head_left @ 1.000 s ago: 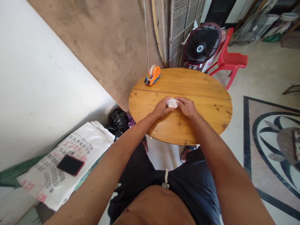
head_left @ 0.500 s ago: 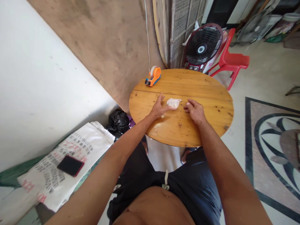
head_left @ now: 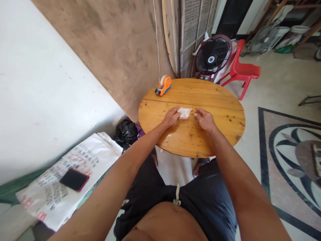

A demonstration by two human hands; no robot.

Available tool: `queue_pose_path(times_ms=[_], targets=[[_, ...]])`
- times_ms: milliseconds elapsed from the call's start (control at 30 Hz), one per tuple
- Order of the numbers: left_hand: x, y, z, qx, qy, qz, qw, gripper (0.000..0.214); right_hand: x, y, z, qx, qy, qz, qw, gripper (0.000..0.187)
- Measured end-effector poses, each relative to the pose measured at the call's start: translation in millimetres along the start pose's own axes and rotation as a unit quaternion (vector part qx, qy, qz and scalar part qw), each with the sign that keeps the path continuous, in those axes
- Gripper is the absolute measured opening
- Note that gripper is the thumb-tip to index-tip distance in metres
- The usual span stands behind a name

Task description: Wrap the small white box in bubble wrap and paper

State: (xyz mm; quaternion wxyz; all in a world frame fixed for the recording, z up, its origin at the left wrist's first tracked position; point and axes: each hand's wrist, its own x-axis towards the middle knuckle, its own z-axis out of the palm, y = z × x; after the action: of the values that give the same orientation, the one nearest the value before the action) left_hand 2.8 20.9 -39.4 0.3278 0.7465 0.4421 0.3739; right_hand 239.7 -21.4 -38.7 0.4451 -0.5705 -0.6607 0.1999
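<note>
A small whitish, see-through packet or box lies on the round wooden table; its exact kind is hard to make out. My left hand holds its left side, with thumb and fingers around that edge. Just right of the packet, my right hand hovers close to the tabletop with fingers loosely bent and the index finger apart from the thumb. I see nothing between its fingers. Near the table's far left edge stands an orange and blue tape dispenser with a roll of tape.
A dark red fan and a red plastic chair stand behind the table. At the left, a phone lies on printed white sacks. A black plastic bag sits beside the wall. A brown board leans behind the dispenser.
My left hand has closed in on the packet's left side; before, its fingers were spread. The right hand stays at the right, slightly nearer the packet. The view has shifted a little.
</note>
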Motion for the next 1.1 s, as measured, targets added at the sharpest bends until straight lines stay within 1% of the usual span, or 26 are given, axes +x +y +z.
queue_pose_path(times_ms=[100, 200, 333, 467, 600, 733, 833, 967, 1100], targets=[[4.6, 4.1, 2.6, 0.02, -0.006, -0.001, 1.0, 0.051, 5.8, -3.3, 6.1, -0.016, 0.006, 0.013, 1.0, 0.051], [5.1, 8.6, 2.4, 0.03, -0.014, -0.01, 0.999, 0.053, 7.3, -8.0, 10.3, -0.029, -0.009, 0.015, 0.999, 0.054], [-0.4, 15.1, -1.0, 0.03, -0.016, -0.006, 0.999, 0.054, 0.7, -11.4, 13.1, -0.047, 0.014, 0.024, 0.999, 0.058], [-11.0, 20.0, 0.4, 0.022, -0.015, 0.019, 0.999, 0.052, -15.2, -17.5, 13.7, -0.056, 0.036, -0.002, 0.998, 0.053], [-25.6, 20.8, 7.6, -0.002, 0.014, 0.068, 0.998, 0.052, -41.0, -29.4, 10.7, -0.08, 0.058, -0.022, 0.995, 0.049], [-39.4, 21.2, 11.9, 0.003, 0.025, 0.139, 0.99, 0.058, -70.8, -44.7, 6.7, -0.091, 0.072, -0.031, 0.993, 0.039], [-47.1, 22.7, 10.7, 0.029, 0.008, 0.179, 0.983, 0.068, -87.8, -57.1, 6.3, -0.118, 0.07, -0.031, 0.99, 0.032], [-52.7, 24.2, 7.4, 0.07, -0.02, 0.182, 0.98, 0.077, -97.8, -68.4, 9.1, -0.157, 0.06, -0.016, 0.986, 0.032], [-52.8, 24.5, 6.1, 0.072, -0.034, 0.158, 0.984, 0.077, -96.5, -71.7, 11.0, -0.189, 0.052, 0.03, 0.98, 0.034]])
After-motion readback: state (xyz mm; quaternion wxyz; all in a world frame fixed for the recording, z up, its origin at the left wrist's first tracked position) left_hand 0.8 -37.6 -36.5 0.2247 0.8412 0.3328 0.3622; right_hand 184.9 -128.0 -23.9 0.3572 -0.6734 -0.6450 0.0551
